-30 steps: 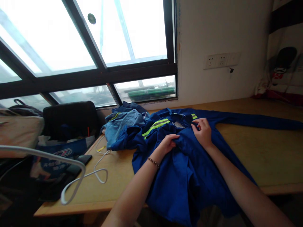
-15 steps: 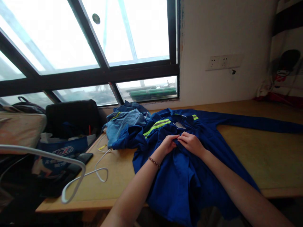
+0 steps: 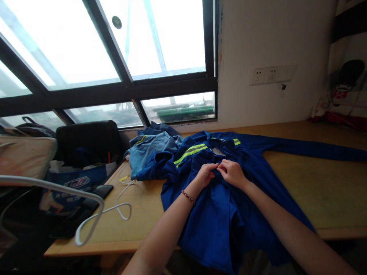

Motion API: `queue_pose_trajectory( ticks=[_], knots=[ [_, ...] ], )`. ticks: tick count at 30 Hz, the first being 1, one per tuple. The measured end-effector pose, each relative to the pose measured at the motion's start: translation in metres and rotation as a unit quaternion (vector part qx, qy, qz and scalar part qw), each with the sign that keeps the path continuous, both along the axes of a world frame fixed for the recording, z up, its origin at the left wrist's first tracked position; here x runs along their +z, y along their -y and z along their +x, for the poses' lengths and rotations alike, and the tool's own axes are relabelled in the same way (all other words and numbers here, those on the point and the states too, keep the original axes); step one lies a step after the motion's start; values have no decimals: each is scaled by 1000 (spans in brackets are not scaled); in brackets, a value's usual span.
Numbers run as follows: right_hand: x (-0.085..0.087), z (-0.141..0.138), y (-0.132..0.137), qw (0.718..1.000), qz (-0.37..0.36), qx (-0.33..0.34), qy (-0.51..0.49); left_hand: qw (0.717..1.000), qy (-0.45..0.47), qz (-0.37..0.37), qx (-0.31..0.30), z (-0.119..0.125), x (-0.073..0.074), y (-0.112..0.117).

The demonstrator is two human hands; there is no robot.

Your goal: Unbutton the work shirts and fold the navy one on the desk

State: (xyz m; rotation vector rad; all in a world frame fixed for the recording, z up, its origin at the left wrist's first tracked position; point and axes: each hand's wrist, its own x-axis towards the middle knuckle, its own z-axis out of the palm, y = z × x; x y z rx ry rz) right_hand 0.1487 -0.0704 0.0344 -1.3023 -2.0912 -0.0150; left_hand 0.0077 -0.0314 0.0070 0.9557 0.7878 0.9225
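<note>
– Which step in hand?
– On the table [image 3: 329, 191], seemingly working at the front of the blue jacket [image 3: 212, 233], spread there past the near edge; with left hand [image 3: 204, 175] and right hand [image 3: 231, 173] together at the tips, apparently pinching cloth.
– And for next?
– Perhaps needing steady pinch.
– Counted?
– One blue jacket, one clothes pile [image 3: 153, 147], two hands, one bracelet [image 3: 187, 196].

Blue jacket [image 3: 219, 208], yellow-striped, rumpled, spread on table [image 3: 318, 187], overhanging near edge.
</note>
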Motion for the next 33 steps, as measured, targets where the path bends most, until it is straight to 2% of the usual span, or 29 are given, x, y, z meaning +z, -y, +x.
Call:
queue_pose_trajectory(
  ticks=[6, 12, 16, 25, 29, 33],
  knots=[
    [-6, -2, -2, 999, -29, -26, -22, 999, 31, 13, -20, 2, 1, 4],
    [-10, -3, -4, 992, -5, -7, -123, 1000, 15, 12, 7, 3, 2, 4],
    [-11, 3, -10, 993, -36, 34, -111, 1000, 7, 21, 2, 4, -1, 3],
    [-15, 8, -13, 995, -59, 19, -75, 990, -87, 110, -15, 5, 0, 7],
    [-18, 7, -12, 994, -73, 0, -82, 974, -136, 168, -60, 9, 1, 8],
    [-14, 10, -14, 991, -31, -24, -131, 961, -156, 214, -73, 10, 11, 11]
  ],
)
